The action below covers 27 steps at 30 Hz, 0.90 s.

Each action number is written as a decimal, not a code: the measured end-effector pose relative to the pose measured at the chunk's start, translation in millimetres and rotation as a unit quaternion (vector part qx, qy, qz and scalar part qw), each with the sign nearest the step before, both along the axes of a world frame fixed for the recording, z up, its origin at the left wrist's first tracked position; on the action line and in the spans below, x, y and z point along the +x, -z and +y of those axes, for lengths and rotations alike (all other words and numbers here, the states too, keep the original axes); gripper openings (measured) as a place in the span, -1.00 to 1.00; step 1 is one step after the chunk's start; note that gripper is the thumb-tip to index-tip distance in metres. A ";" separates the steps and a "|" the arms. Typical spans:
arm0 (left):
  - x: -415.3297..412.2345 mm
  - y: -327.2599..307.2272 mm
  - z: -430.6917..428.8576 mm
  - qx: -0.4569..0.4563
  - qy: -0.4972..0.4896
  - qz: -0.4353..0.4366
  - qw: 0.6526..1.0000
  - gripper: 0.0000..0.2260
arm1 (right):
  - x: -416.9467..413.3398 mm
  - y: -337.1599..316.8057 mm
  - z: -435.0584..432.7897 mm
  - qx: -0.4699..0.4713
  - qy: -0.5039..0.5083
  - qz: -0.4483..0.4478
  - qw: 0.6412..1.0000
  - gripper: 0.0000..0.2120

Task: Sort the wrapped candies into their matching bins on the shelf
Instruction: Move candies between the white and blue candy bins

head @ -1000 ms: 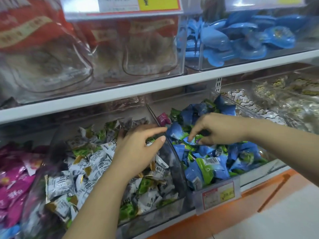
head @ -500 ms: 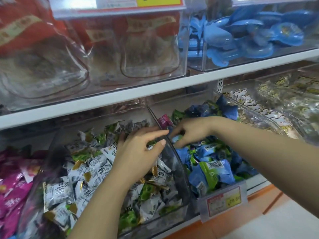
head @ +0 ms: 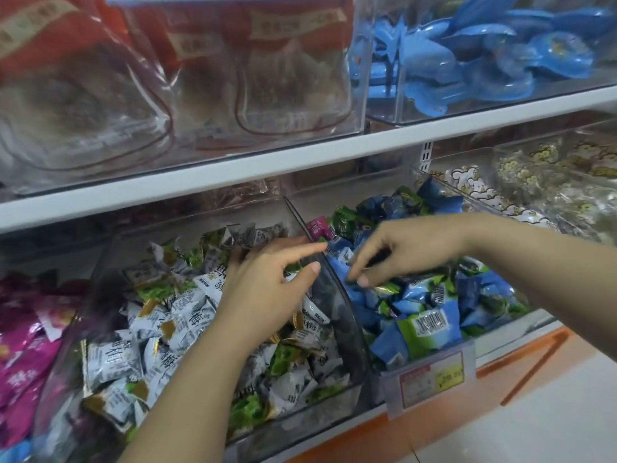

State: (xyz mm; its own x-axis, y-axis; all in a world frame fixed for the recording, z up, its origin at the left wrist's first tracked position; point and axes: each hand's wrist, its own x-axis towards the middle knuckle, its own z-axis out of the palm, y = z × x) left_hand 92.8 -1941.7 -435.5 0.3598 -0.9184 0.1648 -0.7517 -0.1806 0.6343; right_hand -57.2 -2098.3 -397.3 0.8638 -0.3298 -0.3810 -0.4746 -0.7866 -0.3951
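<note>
Small foil-wrapped sweets, so v. light, crinkly & slick. Prob best nipped by a crimped wrapper end w/ thumb and one finger, not scooped. A firm squeeze shouldn't hurt them, but I'd guess they slide out of a loose grip. The right hand point(head: 410, 248) is down among the blue-and-green foil-wrapped candies point(head: 430, 329), just right of the clear curved plastic divider point(head: 337, 315). Its thumb and fingertips are drawn narrow at a blue wrapper, but can't tell if it's actually got one pinched. The left hand point(head: 267, 289) hovers wide over the white-and-black wrapped candies point(head: 140, 355) left of that divider. Fingers are straight, index pointing toward the divider's top edge. Nothing seen in it, tho the underside of the palm is hidden. One magenta wrapped candy point(head: 319, 227) sits at the back of the blue heap, right against the divider, and looks like the odd one out. A heap of magenta wrapped candies point(head: 23, 345) lies far left, cut off by the frame edge. The red-topped clear bags point(head: 283, 78) on the shelf above are blurred, the yellow-and-red price label point(head: 434, 375) is unreadable, and each heap's lower layers are hidden.
</note>
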 end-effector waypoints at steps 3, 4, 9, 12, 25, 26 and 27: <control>-0.4 -0.4 1.1 0.009 -0.008 -0.006 1.000 -0.77 | 20.4 -5.5 -14.0 -0.037 0.044 -0.086 0.995 -0.76; -0.1 -0.4 1.1 0.009 -0.011 -0.009 1.000 -0.77 | 28.7 -3.7 -18.6 -0.046 0.063 -0.115 0.990 -0.78; 2.0 0.9 -0.2 0.016 -0.004 -0.013 1.000 -0.77 | 63.9 14.0 -30.9 -0.088 0.115 -0.119 0.982 -0.52; 4.1 1.6 -1.6 0.014 -0.002 -0.006 1.000 -0.78 | 76.9 24.7 -33.9 -0.074 0.113 -0.081 0.988 -0.41; 1.9 -1.9 0.5 0.003 0.016 -0.004 1.000 -0.77 | 44.1 12.2 -27.8 -0.070 0.099 -0.150 0.981 -0.76; 1.0 -2.8 1.2 0.003 0.014 -0.006 1.000 -0.77 | 36.6 10.8 -26.9 -0.087 0.100 -0.153 0.979 -0.77; -0.1 -4.1 1.7 0.001 0.012 -0.007 1.000 -0.77 | 28.8 9.8 -27.9 -0.101 0.104 -0.155 0.977 -0.75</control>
State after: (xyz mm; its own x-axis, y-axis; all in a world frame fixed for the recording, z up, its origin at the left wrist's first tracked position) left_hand 92.6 -1940.0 -431.4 0.3357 -0.9270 0.1675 -0.7651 -0.1646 0.6225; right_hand -28.4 -2126.2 -407.1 0.8334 -0.5523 -0.0196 -0.5146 -0.7625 -0.3920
